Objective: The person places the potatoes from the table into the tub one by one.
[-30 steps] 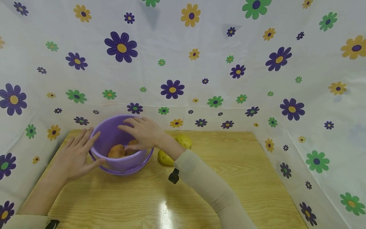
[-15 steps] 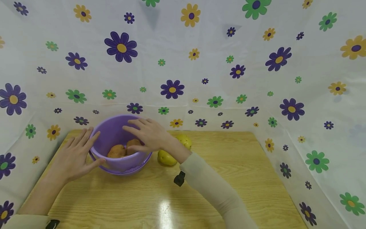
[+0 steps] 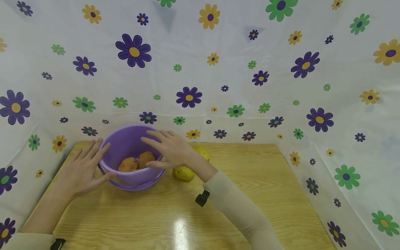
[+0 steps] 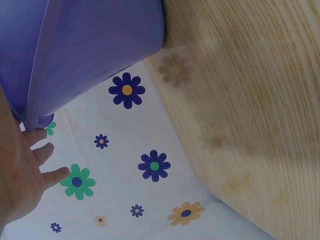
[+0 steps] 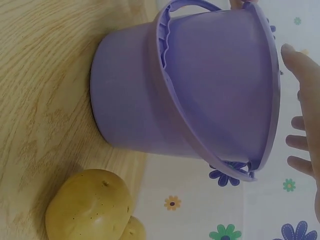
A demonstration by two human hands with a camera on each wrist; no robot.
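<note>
Brown potatoes (image 3: 128, 165), two of them, lie low in your purple bucket (image 3: 125, 179), one at the 6 o'clock side of its mouth and the other at 4 o'clock. Two yellow potatoes (image 3: 183, 174) lie outside on the table (image 3: 162, 215), just beyond the bucket's 3 o'clock side, neither with a hand on it. By my judgement your work stands partway: the brown pair is inside, and the yellow pair is what looks left to deal with.

The bucket is at 10 o'clock on the table, upright, its mouth facing up. Its handle (image 5: 173, 104) hangs down along the outside of the wall. You can see no third item in it, though your hand hides a little of the 3 o'clock interior.

Your left hand (image 3: 79, 173) is spread at the bucket's 9 o'clock rim, fingers nearly straight, seemingly touching but not gripping it. Your right hand (image 3: 173, 149) hovers over the 3 o'clock rim, fingers extended and well parted, with nothing visible in its hold; the right wrist view shows its thumb just apart from the rim.
</note>
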